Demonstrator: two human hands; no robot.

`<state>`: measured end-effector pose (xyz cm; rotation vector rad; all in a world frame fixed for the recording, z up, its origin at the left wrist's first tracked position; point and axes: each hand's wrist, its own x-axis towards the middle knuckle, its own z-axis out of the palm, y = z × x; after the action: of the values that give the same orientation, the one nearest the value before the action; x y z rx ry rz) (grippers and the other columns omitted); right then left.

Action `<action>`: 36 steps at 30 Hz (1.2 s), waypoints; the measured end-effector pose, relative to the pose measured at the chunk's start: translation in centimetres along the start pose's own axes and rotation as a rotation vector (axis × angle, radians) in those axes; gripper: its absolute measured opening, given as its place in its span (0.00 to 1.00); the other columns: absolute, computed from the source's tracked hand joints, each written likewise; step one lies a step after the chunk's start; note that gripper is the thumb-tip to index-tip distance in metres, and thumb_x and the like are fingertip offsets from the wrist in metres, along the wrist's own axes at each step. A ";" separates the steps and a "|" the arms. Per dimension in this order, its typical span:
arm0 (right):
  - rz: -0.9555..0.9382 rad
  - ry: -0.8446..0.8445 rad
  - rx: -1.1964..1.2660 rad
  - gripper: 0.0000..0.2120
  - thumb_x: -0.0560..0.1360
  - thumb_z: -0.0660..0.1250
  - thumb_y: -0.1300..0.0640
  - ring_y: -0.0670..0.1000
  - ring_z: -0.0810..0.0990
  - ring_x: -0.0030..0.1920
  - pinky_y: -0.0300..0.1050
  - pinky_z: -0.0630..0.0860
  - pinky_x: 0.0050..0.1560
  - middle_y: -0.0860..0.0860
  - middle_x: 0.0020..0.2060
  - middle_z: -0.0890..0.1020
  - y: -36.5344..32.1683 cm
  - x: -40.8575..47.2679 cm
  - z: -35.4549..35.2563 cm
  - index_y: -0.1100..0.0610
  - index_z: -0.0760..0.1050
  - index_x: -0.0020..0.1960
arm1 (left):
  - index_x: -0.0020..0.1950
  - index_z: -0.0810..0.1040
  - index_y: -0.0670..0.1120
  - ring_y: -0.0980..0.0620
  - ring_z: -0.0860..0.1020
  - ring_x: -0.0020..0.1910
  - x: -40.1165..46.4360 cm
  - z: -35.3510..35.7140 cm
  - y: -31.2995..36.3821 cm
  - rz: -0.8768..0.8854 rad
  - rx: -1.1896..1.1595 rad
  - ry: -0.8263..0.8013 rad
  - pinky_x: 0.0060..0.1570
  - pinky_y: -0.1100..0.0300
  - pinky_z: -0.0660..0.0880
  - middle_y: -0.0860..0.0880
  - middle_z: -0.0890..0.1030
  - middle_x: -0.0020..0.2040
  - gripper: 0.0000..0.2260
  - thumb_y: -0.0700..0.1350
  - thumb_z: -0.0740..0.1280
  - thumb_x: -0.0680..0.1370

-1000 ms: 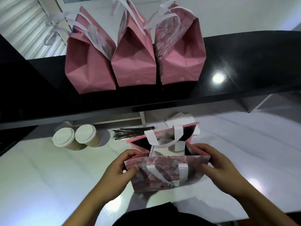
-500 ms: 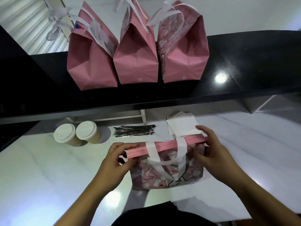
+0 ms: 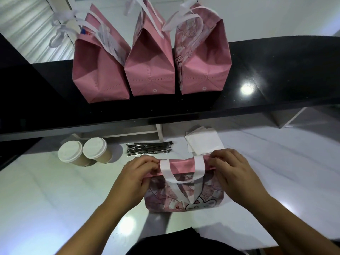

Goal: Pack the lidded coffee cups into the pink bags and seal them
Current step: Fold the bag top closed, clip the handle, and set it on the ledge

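Pink bag point(image 3: 184, 196) at lower centre, both hands' grip, left point(image 3: 134, 178) and right point(image 3: 237, 174), pinched on its folded top. Three bags point(image 3: 150, 70) look sealed up top; two cups point(image 3: 82, 151) left unpacked, centre left.

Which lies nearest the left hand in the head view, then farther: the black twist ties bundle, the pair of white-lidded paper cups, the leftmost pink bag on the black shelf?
1. Black twist ties bundle, just beyond the left hand.
2. White-lidded paper cups, to its left.
3. Leftmost pink bag, up on the black shelf.
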<state>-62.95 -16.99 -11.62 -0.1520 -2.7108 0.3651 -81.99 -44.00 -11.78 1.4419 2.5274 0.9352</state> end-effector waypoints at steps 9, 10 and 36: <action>0.056 -0.026 0.011 0.10 0.77 0.70 0.53 0.53 0.74 0.60 0.51 0.76 0.57 0.47 0.60 0.78 0.2 -0.2 0.4 0.52 0.78 0.58 | 0.60 0.77 0.57 0.60 0.75 0.55 0.0 -0.1 0.2 -0.032 0.065 0.006 0.55 0.56 0.73 0.65 0.77 0.58 0.16 0.41 0.69 0.76; 0.065 -0.026 0.006 0.11 0.78 0.70 0.53 0.53 0.74 0.60 0.51 0.76 0.57 0.47 0.60 0.78 0.2 0.0 0.5 0.52 0.77 0.59 | 0.61 0.77 0.57 0.62 0.73 0.54 0.1 0.0 0.3 -0.042 0.078 0.004 0.55 0.58 0.71 0.66 0.75 0.57 0.18 0.39 0.70 0.76; 0.078 -0.352 0.095 0.11 0.81 0.64 0.48 0.52 0.81 0.53 0.46 0.76 0.44 0.46 0.53 0.84 -1.4 7.2 -0.4 0.48 0.83 0.57 | 0.53 0.82 0.53 0.49 0.78 0.53 2.8 3.3 7.1 0.319 0.413 -0.234 0.52 0.53 0.74 0.54 0.82 0.50 0.10 0.55 0.66 0.77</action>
<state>-69.42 -17.07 -8.18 -0.1823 -3.0309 0.5920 -77.00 -37.55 -9.98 1.9768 2.4494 0.2443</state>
